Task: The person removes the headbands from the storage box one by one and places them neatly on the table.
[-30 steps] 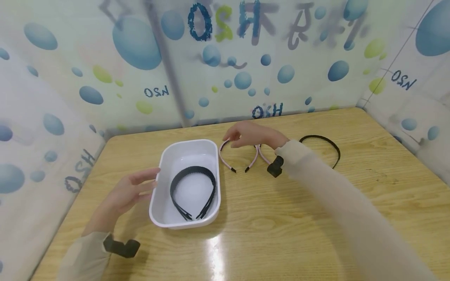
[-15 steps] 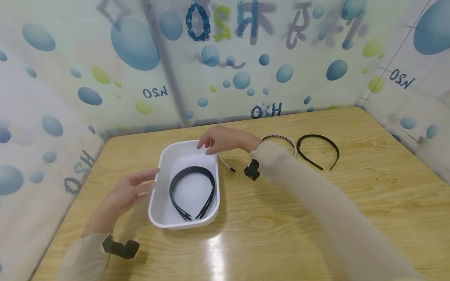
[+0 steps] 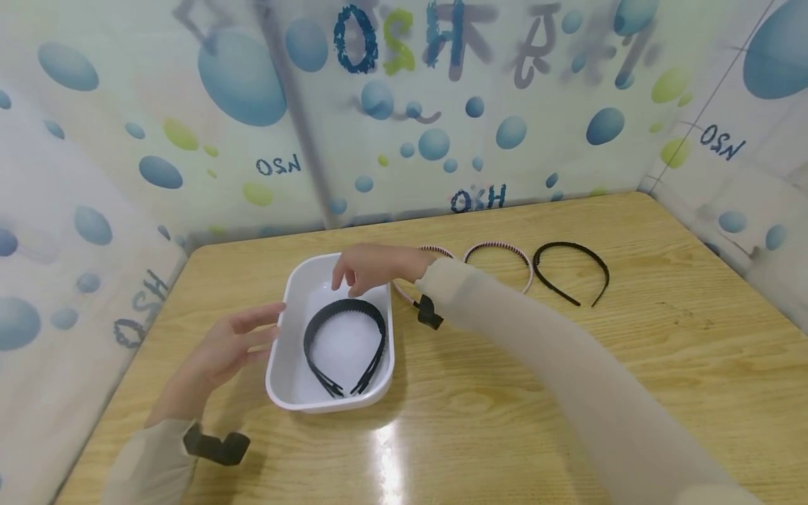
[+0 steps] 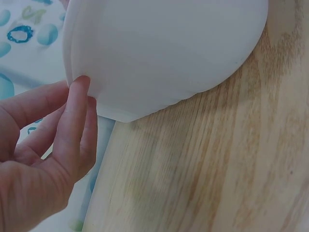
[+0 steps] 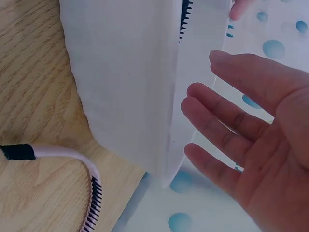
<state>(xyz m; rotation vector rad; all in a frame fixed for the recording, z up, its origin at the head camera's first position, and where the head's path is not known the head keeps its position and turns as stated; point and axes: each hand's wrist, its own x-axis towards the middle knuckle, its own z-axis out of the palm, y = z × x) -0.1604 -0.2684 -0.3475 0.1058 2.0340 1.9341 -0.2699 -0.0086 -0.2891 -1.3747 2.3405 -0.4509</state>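
Observation:
A white plastic tub (image 3: 295, 315) stands on the table, holding black toothed headbands (image 3: 347, 305) stacked in its near half. My left hand (image 3: 229, 344) is at the tub's left side, fingertips against the outer wall just under the rim, as the left wrist view shows on the tub (image 4: 169, 53). Over the tub's far right part hangs my right hand (image 3: 372, 269), palm down, just beyond the stack. In the right wrist view its fingers (image 5: 212, 121) are spread and loosely bent, with nothing between them.
A pink headband with dark teeth (image 3: 437, 249) lies right of the tub, partly hidden by the right wrist. Another pink one (image 3: 499, 245) and a black headband (image 3: 602, 263) lie farther right on the wooden table (image 3: 480, 407). A patterned curtain (image 3: 404, 168) rises behind.
My right hand has moved left from above the pink headbands to over the tub, uncovering the right-hand pink headband and the black one. The left hand has stayed at the tub's side.

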